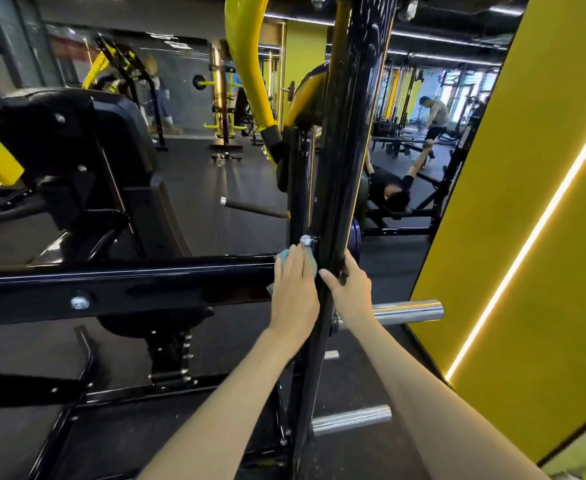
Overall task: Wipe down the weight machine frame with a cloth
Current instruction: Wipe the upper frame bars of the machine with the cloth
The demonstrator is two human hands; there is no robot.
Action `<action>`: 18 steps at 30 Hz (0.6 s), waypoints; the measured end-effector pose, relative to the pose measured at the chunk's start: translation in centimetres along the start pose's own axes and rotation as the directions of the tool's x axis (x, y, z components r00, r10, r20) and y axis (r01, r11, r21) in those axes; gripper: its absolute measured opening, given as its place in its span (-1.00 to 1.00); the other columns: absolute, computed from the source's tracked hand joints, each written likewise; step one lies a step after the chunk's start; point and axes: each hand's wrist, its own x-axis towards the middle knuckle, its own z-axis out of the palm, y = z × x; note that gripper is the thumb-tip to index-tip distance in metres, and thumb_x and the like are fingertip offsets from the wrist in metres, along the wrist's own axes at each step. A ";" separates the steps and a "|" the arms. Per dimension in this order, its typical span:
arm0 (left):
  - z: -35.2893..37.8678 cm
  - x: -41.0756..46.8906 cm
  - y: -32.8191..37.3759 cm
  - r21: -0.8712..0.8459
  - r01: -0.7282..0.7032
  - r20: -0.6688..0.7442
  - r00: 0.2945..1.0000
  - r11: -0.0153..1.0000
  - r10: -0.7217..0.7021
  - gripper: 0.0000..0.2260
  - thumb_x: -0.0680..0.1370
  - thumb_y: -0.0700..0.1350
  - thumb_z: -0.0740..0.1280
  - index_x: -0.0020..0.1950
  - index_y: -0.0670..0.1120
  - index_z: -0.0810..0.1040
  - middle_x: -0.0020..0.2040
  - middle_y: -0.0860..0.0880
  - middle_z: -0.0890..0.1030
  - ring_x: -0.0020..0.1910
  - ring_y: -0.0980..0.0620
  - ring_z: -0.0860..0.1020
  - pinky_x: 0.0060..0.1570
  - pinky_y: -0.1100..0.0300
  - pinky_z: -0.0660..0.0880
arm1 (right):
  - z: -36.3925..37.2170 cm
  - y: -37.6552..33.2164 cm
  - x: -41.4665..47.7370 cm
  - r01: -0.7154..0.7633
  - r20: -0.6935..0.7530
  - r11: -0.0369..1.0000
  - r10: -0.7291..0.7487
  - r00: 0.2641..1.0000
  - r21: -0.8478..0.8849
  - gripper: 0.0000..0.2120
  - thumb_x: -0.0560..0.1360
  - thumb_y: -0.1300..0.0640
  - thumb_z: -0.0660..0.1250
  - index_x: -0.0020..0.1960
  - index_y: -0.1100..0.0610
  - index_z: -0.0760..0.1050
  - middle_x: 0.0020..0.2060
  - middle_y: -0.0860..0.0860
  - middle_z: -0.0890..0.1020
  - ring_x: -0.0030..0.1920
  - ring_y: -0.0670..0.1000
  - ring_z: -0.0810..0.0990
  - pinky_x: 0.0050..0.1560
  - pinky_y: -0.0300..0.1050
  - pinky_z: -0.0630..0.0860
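Cloth [284,258] under flat left hand [295,289], pressed beside post [343,168]; right hand [350,289] gripping post. Mid-wipe; next, likely rubbing up post.

The left hand [293,292] lies flat with fingers extended, pressing a small teal cloth [284,258] against the joint where the glossy black horizontal crossbeam [128,285] meets the glossy black upright post [340,168]. The right hand [350,289] grips this post just beside the left. Two chrome cylindrical pegs [407,311] project rightward lower down.

hands [293,289] [352,289]: 2 | cloth [284,257]: 1 | upright post [340,168]: 1 | long chrome pegs [409,310] [352,418]: 2 | people at right [435,114] [393,188]: 2
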 end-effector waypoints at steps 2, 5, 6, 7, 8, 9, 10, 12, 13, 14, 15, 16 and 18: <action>0.7 -1.4 0.8 -0.082 0.036 0.026 0.999 0.996 -0.034 -0.38 0.51 -0.44 0.14 0.54 -0.26 0.01 0.57 -0.17 0.00 0.55 -0.04 -0.16 0.51 0.02 -0.23 | 0.2 0.2 0.0 -0.006 -0.010 1.000 0.006 1.000 -0.004 -0.46 0.51 0.25 0.37 0.46 0.06 0.35 -0.01 -0.14 0.61 -0.08 -0.30 0.55 -0.07 -0.61 0.36; 0.9 -1.9 2.0 -0.093 0.110 -0.019 0.994 0.990 -0.112 -0.37 0.50 -0.45 0.17 0.54 -0.25 0.04 0.57 -0.14 -0.03 0.48 0.02 -0.26 0.43 0.04 -0.33 | 0.4 0.6 0.2 -0.010 -0.021 1.000 0.009 1.000 -0.007 -0.47 0.52 0.23 0.37 0.45 0.04 0.35 0.02 -0.12 0.64 -0.05 -0.29 0.56 -0.04 -0.58 0.39; 0.9 -1.9 2.1 -0.097 0.125 -0.021 0.992 0.987 -0.128 -0.37 0.50 -0.44 0.18 0.54 -0.24 0.06 0.57 -0.13 -0.02 0.48 0.02 -0.26 0.41 0.03 -0.36 | 0.5 0.6 0.2 -0.013 -0.018 1.000 0.013 1.000 -0.003 -0.47 0.52 0.23 0.37 0.45 0.05 0.35 0.03 -0.11 0.64 -0.04 -0.28 0.57 -0.02 -0.56 0.40; 0.8 -1.8 2.1 -0.109 0.145 -0.001 0.989 0.983 -0.146 -0.37 0.51 -0.43 0.17 0.55 -0.20 0.05 0.57 -0.10 -0.04 0.48 0.04 -0.28 0.40 0.05 -0.41 | 0.4 0.6 0.2 -0.020 -0.012 1.000 0.020 1.000 -0.002 -0.48 0.52 0.24 0.36 0.45 0.05 0.35 0.05 -0.09 0.64 -0.02 -0.27 0.57 0.01 -0.53 0.42; 0.6 -1.6 2.1 -0.135 0.183 0.021 0.983 0.974 -0.182 -0.35 0.52 -0.43 0.14 0.56 -0.15 0.02 0.58 -0.06 -0.08 0.49 0.06 -0.31 0.38 0.03 -0.45 | 0.4 0.6 0.2 -0.030 -0.005 1.000 0.030 1.000 0.002 -0.48 0.52 0.24 0.36 0.45 0.05 0.35 0.08 -0.08 0.64 0.01 -0.24 0.57 0.06 -0.47 0.44; 0.4 -1.1 1.9 -0.166 0.223 0.031 0.975 0.960 -0.221 -0.33 0.52 -0.44 0.12 0.57 -0.10 0.01 0.58 -0.02 -0.10 0.50 0.08 -0.31 0.36 0.00 -0.46 | 0.4 0.6 0.2 -0.037 0.000 0.999 0.037 0.999 0.006 -0.48 0.53 0.24 0.35 0.45 0.05 0.35 0.10 -0.07 0.64 0.05 -0.21 0.58 0.12 -0.38 0.46; 0.0 -0.4 1.7 -0.194 0.257 0.037 0.966 0.947 -0.255 -0.33 0.51 -0.46 0.11 0.57 -0.08 0.03 0.58 -0.01 -0.10 0.51 0.07 -0.30 0.36 -0.03 -0.46 | 0.4 0.6 0.2 -0.036 0.001 0.999 0.036 0.999 0.012 -0.48 0.53 0.24 0.35 0.45 0.04 0.35 0.11 -0.07 0.64 0.07 -0.17 0.58 0.16 -0.30 0.48; -0.5 0.8 1.3 -0.202 0.284 0.046 0.959 0.937 -0.281 -0.37 0.52 -0.45 0.12 0.55 -0.07 0.14 0.58 -0.02 -0.05 0.53 0.05 -0.26 0.34 -0.06 -0.46 | 0.4 0.5 0.2 -0.034 -0.001 0.999 0.034 0.999 0.017 -0.48 0.52 0.24 0.35 0.45 0.03 0.35 0.10 -0.08 0.64 0.09 -0.14 0.58 0.18 -0.22 0.48; -0.7 0.9 1.3 -0.204 0.286 0.053 0.958 0.936 -0.281 -0.38 0.52 -0.45 0.12 0.54 -0.07 0.18 0.57 -0.03 -0.02 0.54 0.04 -0.24 0.34 -0.06 -0.47 | 0.4 0.5 0.2 -0.035 -0.001 0.999 0.035 0.999 0.019 -0.48 0.52 0.24 0.35 0.45 0.03 0.35 0.10 -0.08 0.64 0.10 -0.13 0.58 0.19 -0.21 0.48; -1.0 0.6 1.3 -0.206 0.281 0.059 0.960 0.937 -0.274 -0.38 0.51 -0.45 0.12 0.53 -0.06 0.18 0.57 -0.04 0.00 0.54 0.04 -0.24 0.33 -0.06 -0.48 | 0.4 0.4 0.1 -0.036 0.000 0.999 0.036 0.999 0.020 -0.49 0.52 0.24 0.35 0.44 0.04 0.36 0.10 -0.07 0.64 0.09 -0.13 0.58 0.19 -0.20 0.49; -1.1 0.0 1.4 -0.205 0.271 0.067 0.963 0.940 -0.263 -0.36 0.50 -0.46 0.13 0.54 -0.05 0.17 0.56 -0.03 0.02 0.54 0.04 -0.24 0.33 -0.06 -0.49 | 0.4 0.4 0.0 -0.038 0.001 0.999 0.038 0.999 0.021 -0.50 0.53 0.24 0.34 0.43 0.04 0.37 0.09 -0.07 0.64 0.08 -0.13 0.59 0.18 -0.20 0.49; -1.2 -0.7 1.4 -0.205 0.255 0.069 0.967 0.945 -0.246 -0.35 0.50 -0.46 0.13 0.54 -0.04 0.17 0.56 -0.03 0.04 0.54 0.04 -0.23 0.31 -0.06 -0.51 | 0.4 0.4 -0.1 -0.040 -0.002 0.999 0.040 0.999 0.022 -0.51 0.53 0.25 0.34 0.43 0.04 0.37 0.08 -0.06 0.64 0.07 -0.13 0.59 0.18 -0.19 0.50; -1.3 -1.1 1.3 -0.173 0.222 0.066 0.975 0.959 -0.214 -0.34 0.49 -0.47 0.15 0.53 -0.05 0.18 0.54 -0.01 0.08 0.54 0.04 -0.22 0.27 -0.06 -0.55 | 0.4 0.4 -0.1 -0.037 -0.009 0.999 0.037 0.999 0.028 -0.51 0.53 0.24 0.33 0.43 0.05 0.37 0.10 -0.05 0.64 0.10 -0.10 0.58 0.20 -0.15 0.50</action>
